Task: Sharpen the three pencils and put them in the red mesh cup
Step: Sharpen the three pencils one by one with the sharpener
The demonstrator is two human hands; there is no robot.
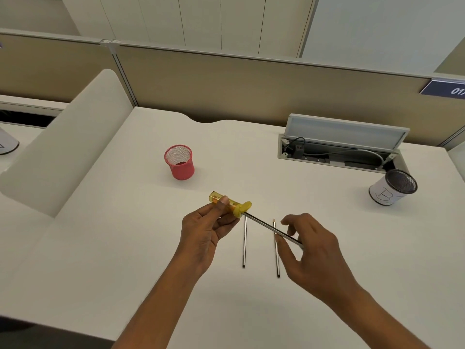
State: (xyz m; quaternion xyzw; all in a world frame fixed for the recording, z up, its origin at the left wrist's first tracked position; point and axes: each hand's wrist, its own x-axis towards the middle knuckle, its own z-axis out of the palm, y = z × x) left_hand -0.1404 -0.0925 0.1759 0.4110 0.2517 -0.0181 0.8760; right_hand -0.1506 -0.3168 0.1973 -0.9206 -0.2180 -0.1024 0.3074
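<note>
We hold the yellow sharpener [227,204] in the left hand [205,229], fingers [223,200] closed round its clear body, above the bench [125,248]. One pencil [273,227] has its tip in the sharpener's yellow end. Its other end lies in the right hand [310,244], pinched between thumb and fingertips, the remaining fingers spread loosely. Two more pencils lie flat on the bench below the hands, roughly parallel and apart: the left pencil [244,248] with its far end hidden under the sharpener, the right pencil [276,258] showing a sharpened point away from us. The red cup [179,162] stands upright beyond the sharpener, to its left, nothing visible inside. A white-wrapped mesh cup [392,187] stands far right, near an open cable tray [339,152].
</note>
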